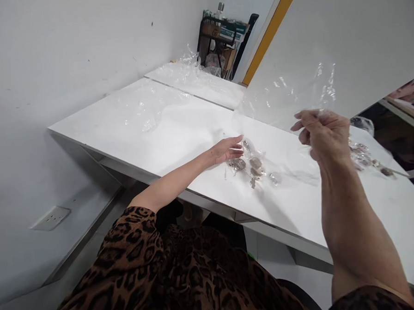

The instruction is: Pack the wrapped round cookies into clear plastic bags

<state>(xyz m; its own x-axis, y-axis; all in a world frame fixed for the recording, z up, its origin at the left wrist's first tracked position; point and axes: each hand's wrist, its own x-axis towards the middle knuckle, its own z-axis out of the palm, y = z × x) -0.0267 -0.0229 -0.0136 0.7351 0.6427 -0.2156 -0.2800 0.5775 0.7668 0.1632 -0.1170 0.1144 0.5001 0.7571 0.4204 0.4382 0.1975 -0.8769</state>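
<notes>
clear plastic film (pixel 283 88): crinkled, glossy | right fingers (pixel 309 117): pinching it | left fingers (pixel 234 141): parted, beside brown packets (pixel 256 164)

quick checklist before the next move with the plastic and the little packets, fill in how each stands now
1. Right hand has hold of the clear plastic: ok, it is held up above the table.
2. Left hand is at the small packets: ok, fingers stretched out beside them.
3. Left hand is gripping a packet: not ok, its fingers look open.
4. Raised plastic has an open mouth: cannot tell, it is too see-through.
5. All packets lie in one group: not ok, more wrapped pieces lie past the right hand.
6. Table is free of loose plastic: not ok, a crumpled sheet lies toward the wall.
</notes>
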